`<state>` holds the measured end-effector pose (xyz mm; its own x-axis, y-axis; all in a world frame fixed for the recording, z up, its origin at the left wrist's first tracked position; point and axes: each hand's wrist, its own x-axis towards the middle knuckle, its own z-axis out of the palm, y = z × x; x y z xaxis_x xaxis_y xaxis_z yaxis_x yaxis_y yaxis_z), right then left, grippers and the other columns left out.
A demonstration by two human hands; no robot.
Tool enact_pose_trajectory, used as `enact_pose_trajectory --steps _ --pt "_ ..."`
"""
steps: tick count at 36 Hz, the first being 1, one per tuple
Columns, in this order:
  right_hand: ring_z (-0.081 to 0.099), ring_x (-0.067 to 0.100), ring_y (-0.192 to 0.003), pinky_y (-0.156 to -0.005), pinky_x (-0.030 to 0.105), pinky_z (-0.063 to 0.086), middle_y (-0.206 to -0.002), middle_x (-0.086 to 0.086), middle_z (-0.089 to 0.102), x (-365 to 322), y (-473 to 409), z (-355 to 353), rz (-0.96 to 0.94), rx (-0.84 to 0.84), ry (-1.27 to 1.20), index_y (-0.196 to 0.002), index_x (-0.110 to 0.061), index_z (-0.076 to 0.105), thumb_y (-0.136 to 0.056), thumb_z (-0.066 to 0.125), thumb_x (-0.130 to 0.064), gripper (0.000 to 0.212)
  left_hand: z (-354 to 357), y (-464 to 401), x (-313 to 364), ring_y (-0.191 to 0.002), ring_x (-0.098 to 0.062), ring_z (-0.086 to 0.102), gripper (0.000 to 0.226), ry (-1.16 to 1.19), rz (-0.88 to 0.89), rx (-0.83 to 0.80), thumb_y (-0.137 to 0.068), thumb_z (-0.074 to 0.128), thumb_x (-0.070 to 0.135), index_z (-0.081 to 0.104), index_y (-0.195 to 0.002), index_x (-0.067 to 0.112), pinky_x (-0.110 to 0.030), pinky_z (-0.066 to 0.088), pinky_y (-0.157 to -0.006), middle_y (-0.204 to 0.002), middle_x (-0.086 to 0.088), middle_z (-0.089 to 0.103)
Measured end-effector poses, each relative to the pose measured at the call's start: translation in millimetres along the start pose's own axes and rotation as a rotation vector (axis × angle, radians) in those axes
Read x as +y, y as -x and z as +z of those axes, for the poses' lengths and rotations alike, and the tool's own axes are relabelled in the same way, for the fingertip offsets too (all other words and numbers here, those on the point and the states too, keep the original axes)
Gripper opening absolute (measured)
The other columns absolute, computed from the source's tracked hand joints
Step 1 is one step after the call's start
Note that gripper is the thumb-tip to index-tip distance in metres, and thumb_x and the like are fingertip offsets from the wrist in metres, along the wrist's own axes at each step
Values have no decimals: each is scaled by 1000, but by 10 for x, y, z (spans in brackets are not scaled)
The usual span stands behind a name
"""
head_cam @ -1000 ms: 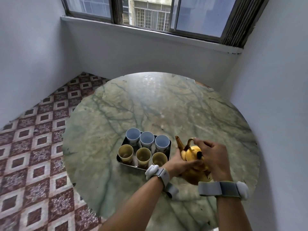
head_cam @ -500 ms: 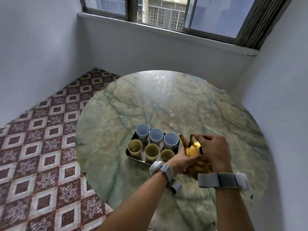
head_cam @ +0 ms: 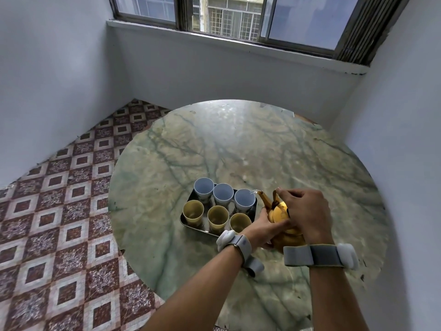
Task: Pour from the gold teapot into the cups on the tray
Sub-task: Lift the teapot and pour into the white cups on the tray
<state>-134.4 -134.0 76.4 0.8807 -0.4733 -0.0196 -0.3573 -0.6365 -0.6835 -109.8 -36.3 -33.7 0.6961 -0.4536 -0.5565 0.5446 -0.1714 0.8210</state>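
Note:
A gold teapot [head_cam: 279, 212] is tilted to the left beside a metal tray [head_cam: 191, 224] on a round marble table. My right hand [head_cam: 307, 211] is closed on the pot's handle, and my left hand [head_cam: 265, 226] presses against the pot's body from the left. The spout tip reaches the rim of the rightmost white cup [head_cam: 244, 201], and a thin stream of water leaves it. The tray holds three white cups in the back row and three gold cups [head_cam: 217, 217] in the front row.
The marble table [head_cam: 238, 151] stands in a corner, with white walls close at the right and back. A window runs along the back wall. Patterned red floor tiles [head_cam: 59, 211] lie to the left.
The teapot has been lifted and tipped further left, so its spout now reaches the right white cup and water starts to flow. The camera view has shifted.

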Motion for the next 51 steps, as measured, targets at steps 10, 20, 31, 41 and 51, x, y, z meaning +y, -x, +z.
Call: enact_pose_trajectory --steps 10,20,31,41,51 --pt "60 21 -84 -76 36 45 -107 3 80 -45 18 -72 6 -11 0 -106 -26 83 -94 68 -55 35 51 -16 33 -122 -26 62 97 5 43 -4 -96 76 50 13 -167 29 -31 59 -74 -144 -3 54" --pt "62 21 -85 -78 38 49 -105 2 80 -100 43 -129 -2 -5 -2 -104 -26 84 -93 69 -56 35 74 -66 60 -123 -27 59 113 -4 34 1 -93 77 55 -2 -169 28 -28 59 -74 -164 -12 42" --pt "61 18 -85 -78 37 49 -107 1 80 -135 77 -149 -17 1 2 -108 -25 83 -94 69 -55 36 98 33 138 -122 -27 60 145 -25 50 -13 -62 83 74 -5 -169 28 -32 60 -83 -158 -11 46" --pt "62 21 -85 -76 36 46 -105 2 79 -163 87 -192 -33 1 19 -105 -26 83 -93 69 -56 35 115 43 131 -117 -26 64 113 -47 22 -13 -93 76 59 -5 -168 33 -46 61 -96 -136 -2 51" --pt "57 19 -84 -77 37 45 -108 3 80 -167 87 -223 -36 22 27 -105 -26 83 -93 69 -55 34 133 59 169 -132 -32 62 119 -59 4 -31 -89 78 63 -6 -168 34 -49 59 -103 -145 -6 52"
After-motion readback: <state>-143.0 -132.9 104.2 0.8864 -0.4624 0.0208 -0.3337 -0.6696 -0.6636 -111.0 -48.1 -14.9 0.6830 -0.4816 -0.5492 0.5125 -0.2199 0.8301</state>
